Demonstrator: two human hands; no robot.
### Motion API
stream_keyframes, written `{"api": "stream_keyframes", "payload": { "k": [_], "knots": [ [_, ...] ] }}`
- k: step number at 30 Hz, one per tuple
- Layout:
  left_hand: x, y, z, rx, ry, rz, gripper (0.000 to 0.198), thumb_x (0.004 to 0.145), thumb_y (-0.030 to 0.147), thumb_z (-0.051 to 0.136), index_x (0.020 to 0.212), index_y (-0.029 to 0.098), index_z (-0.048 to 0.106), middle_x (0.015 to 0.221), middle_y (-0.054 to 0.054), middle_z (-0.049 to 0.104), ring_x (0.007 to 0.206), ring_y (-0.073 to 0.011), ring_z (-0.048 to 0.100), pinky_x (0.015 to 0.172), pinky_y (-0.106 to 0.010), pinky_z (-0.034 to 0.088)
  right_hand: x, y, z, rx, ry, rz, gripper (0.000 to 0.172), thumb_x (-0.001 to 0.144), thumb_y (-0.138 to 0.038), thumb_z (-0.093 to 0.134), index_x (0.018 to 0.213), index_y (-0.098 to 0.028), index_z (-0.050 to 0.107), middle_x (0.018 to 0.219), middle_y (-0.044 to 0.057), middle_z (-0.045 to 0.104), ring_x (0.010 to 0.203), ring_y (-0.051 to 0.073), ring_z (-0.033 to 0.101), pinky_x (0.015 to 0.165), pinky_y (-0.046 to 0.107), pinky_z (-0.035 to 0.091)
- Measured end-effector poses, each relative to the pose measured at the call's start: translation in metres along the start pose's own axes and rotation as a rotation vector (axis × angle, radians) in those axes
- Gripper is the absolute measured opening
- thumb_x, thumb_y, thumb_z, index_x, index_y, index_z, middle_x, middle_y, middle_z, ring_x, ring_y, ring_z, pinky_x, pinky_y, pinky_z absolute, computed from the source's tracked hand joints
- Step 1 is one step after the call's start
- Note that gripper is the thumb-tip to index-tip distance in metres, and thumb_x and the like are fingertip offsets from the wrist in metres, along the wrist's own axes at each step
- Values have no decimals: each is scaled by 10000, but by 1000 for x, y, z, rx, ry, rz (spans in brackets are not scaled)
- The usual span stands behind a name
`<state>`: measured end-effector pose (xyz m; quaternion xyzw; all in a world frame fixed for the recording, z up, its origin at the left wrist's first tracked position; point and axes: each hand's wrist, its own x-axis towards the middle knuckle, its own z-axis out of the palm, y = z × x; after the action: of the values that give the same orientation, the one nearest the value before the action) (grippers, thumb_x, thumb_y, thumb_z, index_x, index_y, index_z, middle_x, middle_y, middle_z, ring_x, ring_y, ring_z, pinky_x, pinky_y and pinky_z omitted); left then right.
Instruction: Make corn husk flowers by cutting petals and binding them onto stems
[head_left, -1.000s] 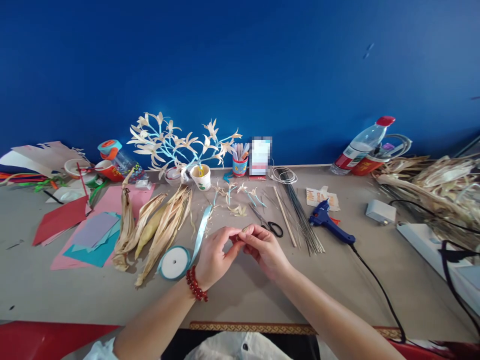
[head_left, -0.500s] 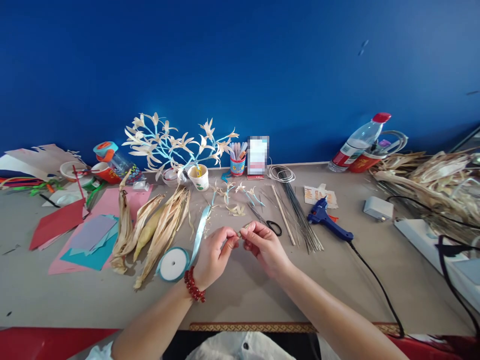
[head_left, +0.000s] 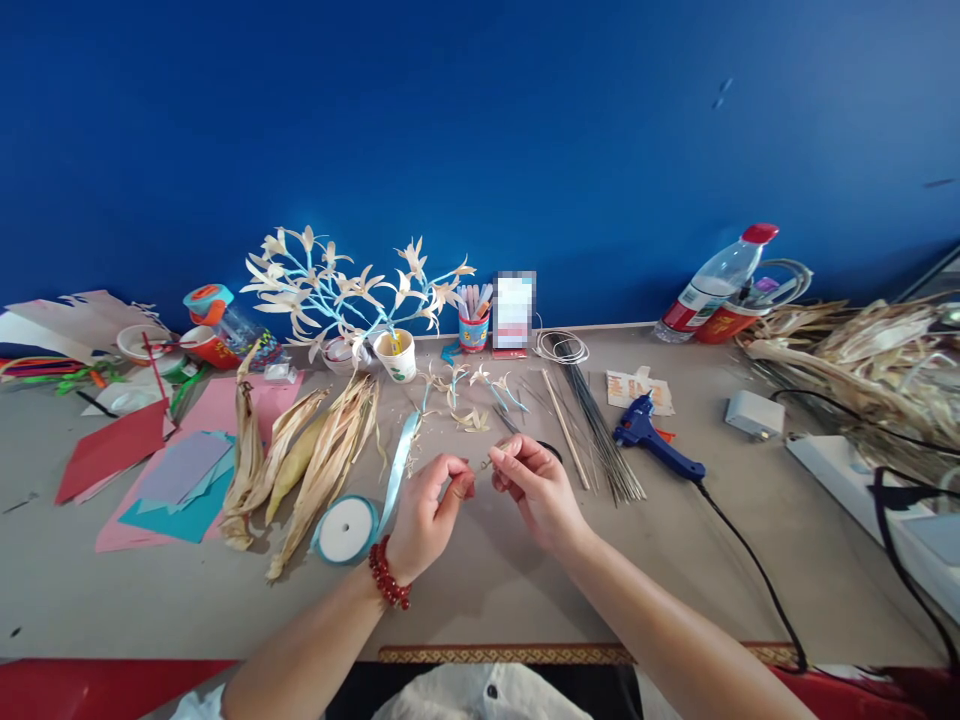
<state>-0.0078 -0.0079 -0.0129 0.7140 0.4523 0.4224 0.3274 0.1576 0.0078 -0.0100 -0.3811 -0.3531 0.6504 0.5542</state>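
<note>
My right hand (head_left: 536, 492) pinches a small, thin, pale piece (head_left: 486, 464) that looks like a scrap of husk; most of it is hidden by the fingers. Just left of it, my left hand (head_left: 435, 500) is closed with thumb and forefinger pressed together, a narrow gap from the right fingertips. What sits in that pinch is too small to make out. Scissors (head_left: 507, 421) lie behind my right hand, partly covered by it. Beside my left wrist rests a spool of light blue ribbon (head_left: 346, 529), its loose end running away from me. Several small husk flowers (head_left: 491, 382) lie beyond both hands.
Dried corn husks (head_left: 319, 470) and coloured paper (head_left: 191, 470) lie on the left. A paper cup (head_left: 396, 356) holds husk-flower branches. Wires (head_left: 600, 430) and a blue glue gun (head_left: 660, 440) with a cord lie right. A bottle (head_left: 709, 285) leans near a power strip (head_left: 862, 500).
My hands have drawn slightly apart, opening a small gap between the fingertips. The right hand now covers more of the scissors' handles.
</note>
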Motion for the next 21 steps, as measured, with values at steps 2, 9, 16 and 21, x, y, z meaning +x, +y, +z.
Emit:
{"api": "stream_keyframes", "payload": {
  "k": [2,9,16,21],
  "knots": [
    [1,2,-1,15,16,43,82,955,245,502,946,211,576,886,-47,661,858,-191,636,834,-312,486,-1,1,1,-20,-11,-29,334,729,-378,828,644,-191,565,647,-42,525,554,93,461,561,242,364],
    [3,0,5,258,131,244,153,871,132,598,974,245,598,849,-12,682,830,-193,646,1087,-462,380,-6,10,4,-39,-44,-42,289,751,-355,818,665,-191,595,682,-30,544,591,102,451,572,241,376],
    [3,-1,6,278,125,272,117,890,120,562,874,236,571,751,13,662,754,-170,644,1068,-454,431,-5,10,3,-35,-53,-77,274,771,-315,806,665,-190,586,681,-31,530,601,105,452,576,239,373],
    [3,1,5,288,161,313,120,886,106,556,896,225,570,761,15,657,745,-159,636,1053,-460,455,-4,7,2,-36,-84,-129,270,801,-300,783,663,-187,580,685,-34,513,588,100,454,575,241,378]
  ]
}}
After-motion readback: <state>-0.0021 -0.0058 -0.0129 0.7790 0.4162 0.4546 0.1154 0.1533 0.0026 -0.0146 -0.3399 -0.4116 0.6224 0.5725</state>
